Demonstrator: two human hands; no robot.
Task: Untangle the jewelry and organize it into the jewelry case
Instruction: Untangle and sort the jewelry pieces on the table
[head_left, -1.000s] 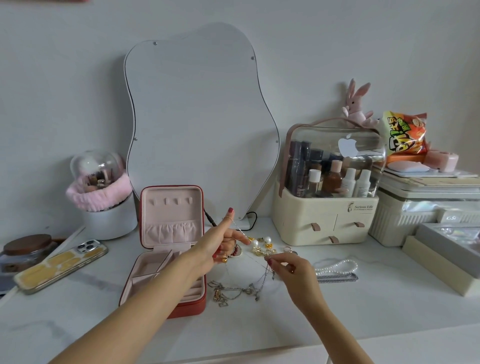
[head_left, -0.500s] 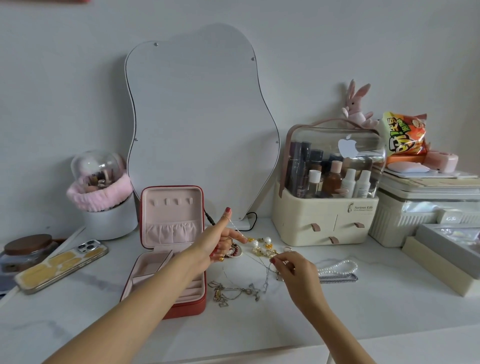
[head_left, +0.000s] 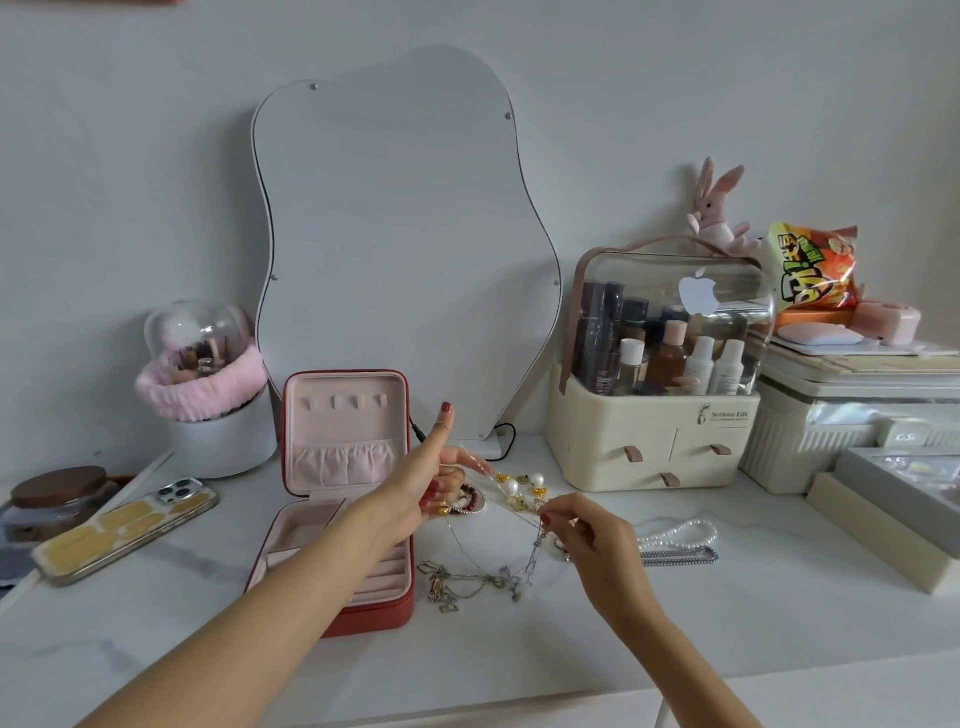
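A red jewelry case (head_left: 343, 519) with pink lining stands open on the white table, lid upright. To its right lies a tangle of thin chains (head_left: 478, 577). My left hand (head_left: 431, 483) is raised beside the case, thumb up, fingers curled on a thin chain and a gold piece. My right hand (head_left: 587, 540) pinches the same fine chain where it rises from the tangle. Pearl and gold earrings (head_left: 522, 488) and a dark bead bracelet (head_left: 470, 501) lie behind the hands. A pearl strand (head_left: 675, 535) and a grey chain (head_left: 680, 557) lie to the right.
A wavy mirror (head_left: 400, 249) leans on the wall behind. A cream cosmetics organizer (head_left: 654, 447) stands at right, boxes (head_left: 852, 415) beyond it. A phone (head_left: 124, 530), a lidded jar (head_left: 62, 499) and a brush holder (head_left: 213, 395) sit at left.
My right hand has shifted slightly right and lifted its pinched chain strand; my left hand holds almost the same raised position. The tangle on the table stays put.
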